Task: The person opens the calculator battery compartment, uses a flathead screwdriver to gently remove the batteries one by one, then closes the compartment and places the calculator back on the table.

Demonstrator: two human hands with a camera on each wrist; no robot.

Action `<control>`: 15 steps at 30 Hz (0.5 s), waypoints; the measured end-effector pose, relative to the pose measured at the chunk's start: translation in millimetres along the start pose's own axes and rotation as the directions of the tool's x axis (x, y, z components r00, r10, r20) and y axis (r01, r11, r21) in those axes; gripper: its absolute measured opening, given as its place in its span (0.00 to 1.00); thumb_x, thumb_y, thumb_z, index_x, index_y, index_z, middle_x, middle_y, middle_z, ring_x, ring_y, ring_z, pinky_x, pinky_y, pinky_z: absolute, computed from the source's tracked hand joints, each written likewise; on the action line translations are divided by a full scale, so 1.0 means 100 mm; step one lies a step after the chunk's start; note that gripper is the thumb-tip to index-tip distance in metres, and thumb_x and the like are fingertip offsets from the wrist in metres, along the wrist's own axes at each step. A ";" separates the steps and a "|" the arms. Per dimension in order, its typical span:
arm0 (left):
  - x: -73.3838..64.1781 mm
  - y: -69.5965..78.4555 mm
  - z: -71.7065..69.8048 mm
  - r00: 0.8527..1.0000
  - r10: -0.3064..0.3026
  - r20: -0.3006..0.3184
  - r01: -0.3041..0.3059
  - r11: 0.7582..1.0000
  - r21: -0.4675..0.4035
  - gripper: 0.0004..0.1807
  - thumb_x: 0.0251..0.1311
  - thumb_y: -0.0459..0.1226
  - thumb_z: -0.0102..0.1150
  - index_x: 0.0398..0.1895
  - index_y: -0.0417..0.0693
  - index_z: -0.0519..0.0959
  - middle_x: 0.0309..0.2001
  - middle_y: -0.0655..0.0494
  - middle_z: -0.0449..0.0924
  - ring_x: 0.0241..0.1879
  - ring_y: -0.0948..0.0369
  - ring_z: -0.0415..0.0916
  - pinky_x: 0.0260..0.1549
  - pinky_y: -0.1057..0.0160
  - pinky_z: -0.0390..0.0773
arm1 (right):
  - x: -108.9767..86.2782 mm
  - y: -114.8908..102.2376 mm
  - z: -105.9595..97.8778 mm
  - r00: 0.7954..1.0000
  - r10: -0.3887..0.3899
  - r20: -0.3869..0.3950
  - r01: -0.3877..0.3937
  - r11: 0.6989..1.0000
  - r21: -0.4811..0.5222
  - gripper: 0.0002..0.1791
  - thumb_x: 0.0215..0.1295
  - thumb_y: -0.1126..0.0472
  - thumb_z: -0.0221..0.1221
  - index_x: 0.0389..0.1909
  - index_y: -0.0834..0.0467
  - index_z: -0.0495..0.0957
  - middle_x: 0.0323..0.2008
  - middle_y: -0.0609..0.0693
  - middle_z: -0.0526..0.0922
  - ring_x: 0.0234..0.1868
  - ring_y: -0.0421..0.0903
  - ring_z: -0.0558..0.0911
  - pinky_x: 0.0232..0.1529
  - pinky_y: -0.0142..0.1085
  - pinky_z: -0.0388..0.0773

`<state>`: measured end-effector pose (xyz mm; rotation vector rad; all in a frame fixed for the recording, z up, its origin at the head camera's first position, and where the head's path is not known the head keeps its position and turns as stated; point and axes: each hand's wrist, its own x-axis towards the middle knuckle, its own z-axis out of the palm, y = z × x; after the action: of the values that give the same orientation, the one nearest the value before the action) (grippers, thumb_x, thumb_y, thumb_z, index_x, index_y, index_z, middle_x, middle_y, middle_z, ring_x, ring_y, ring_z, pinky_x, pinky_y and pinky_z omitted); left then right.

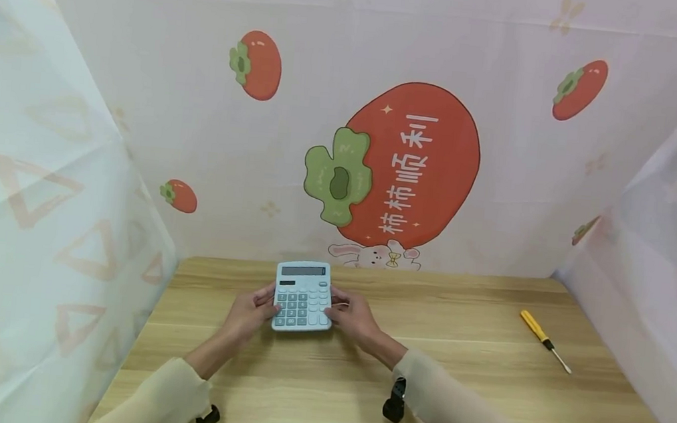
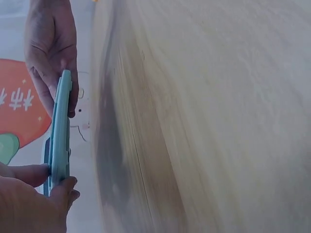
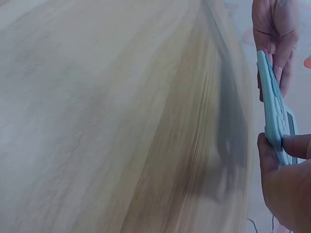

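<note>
A light blue calculator [image 1: 302, 297] is held up by its two sides near the table's far edge, its keys and display facing the head camera. My left hand [image 1: 248, 312] grips its left side, thumb on the front and fingers behind. On the opposite side my right hand [image 1: 356, 318] pinches it the same way. Seen edge-on in the left wrist view, the calculator [image 2: 60, 128] stands apart from the tabletop. The right wrist view also shows the calculator [image 3: 273, 104] from its edge, between both hands.
A screwdriver [image 1: 536, 331] with a yellow handle lies on the right of the wooden table [image 1: 299, 383]. Behind the table hangs a pale cloth [image 1: 516, 187] printed with persimmons, and similar sheets enclose the left and right sides.
</note>
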<state>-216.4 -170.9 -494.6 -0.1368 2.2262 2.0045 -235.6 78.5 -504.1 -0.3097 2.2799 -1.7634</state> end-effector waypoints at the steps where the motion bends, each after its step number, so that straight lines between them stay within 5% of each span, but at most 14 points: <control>1: 0.00 0.00 0.02 1.000 -0.001 0.005 0.001 1.000 -0.001 0.34 0.71 0.23 0.59 0.78 0.33 0.64 0.78 0.37 0.63 0.77 0.44 0.62 0.67 0.56 0.71 | -0.02 0.01 -0.02 1.000 0.000 -0.005 0.000 1.000 -0.004 0.33 0.76 0.69 0.60 0.79 0.63 0.64 0.60 0.60 0.80 0.58 0.51 0.83 0.56 0.38 0.85; 15: 0.00 -0.01 0.39 0.995 0.018 0.102 -0.022 0.999 0.035 0.38 0.64 0.18 0.62 0.78 0.31 0.63 0.77 0.37 0.63 0.75 0.42 0.65 0.67 0.55 0.72 | -0.29 0.12 -0.32 0.996 0.008 -0.094 -0.013 0.998 -0.054 0.32 0.73 0.71 0.62 0.77 0.66 0.67 0.59 0.62 0.82 0.57 0.52 0.85 0.51 0.37 0.86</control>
<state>-214.2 -131.8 -499.3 -0.0081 2.2077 1.9337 -218.1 120.0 -506.4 -0.2289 2.3935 -1.7482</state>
